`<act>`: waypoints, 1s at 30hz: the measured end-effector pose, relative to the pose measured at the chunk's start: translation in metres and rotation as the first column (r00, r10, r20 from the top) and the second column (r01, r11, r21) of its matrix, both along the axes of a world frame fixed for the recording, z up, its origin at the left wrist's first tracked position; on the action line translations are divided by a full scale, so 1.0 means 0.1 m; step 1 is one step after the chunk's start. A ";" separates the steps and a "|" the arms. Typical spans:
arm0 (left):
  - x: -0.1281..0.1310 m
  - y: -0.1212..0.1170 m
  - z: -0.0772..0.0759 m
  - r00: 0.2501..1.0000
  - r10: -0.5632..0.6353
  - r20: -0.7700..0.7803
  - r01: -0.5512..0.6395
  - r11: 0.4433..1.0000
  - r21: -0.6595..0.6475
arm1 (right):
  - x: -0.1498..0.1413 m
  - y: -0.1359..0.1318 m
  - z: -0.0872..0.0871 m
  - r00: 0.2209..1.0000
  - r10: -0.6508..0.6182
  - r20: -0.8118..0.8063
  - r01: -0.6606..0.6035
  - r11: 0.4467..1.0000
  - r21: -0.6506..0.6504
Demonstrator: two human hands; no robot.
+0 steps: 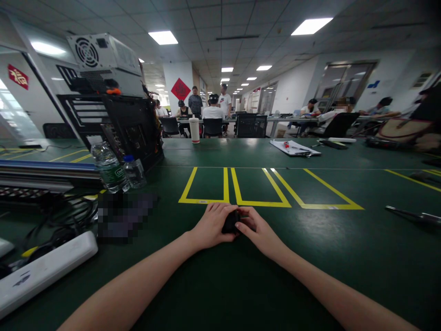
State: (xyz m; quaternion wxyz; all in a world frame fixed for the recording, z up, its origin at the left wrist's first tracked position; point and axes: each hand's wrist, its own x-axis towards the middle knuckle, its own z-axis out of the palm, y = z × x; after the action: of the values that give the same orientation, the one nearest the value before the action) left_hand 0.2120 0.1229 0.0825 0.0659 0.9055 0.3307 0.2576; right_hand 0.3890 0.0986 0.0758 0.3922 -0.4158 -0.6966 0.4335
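Note:
A small black object (230, 222) is held between my two hands, low over the green tabletop. My left hand (214, 224) wraps over its left side and top, with the thumb along the near edge. From the right, my right hand (254, 226) grips it with thumb and fingertips. The fingers cover much of the object, so its kind cannot be made out. Just beyond my hands, yellow tape frames (260, 203) are marked on the green table (330, 243).
At left stand an open computer case (134, 124), a water bottle (108, 168) and a smaller blue-capped bottle (135, 172). A white power strip (51, 271) lies near left. Farther off are a white tumbler (194, 129) and a clipboard (294, 148). A metal tool (413, 214) lies right.

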 end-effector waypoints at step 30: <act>-0.10 -0.10 -0.03 0.999 0.046 -0.011 -0.046 0.998 -0.031 | -0.08 -0.11 0.04 0.997 0.071 -0.029 -0.070 0.997 0.033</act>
State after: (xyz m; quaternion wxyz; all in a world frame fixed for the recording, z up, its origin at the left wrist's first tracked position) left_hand 0.2020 0.1132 0.0792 0.0722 0.8979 0.3557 0.2491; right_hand 0.3813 0.0878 0.0801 0.3937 -0.3780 -0.7119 0.4419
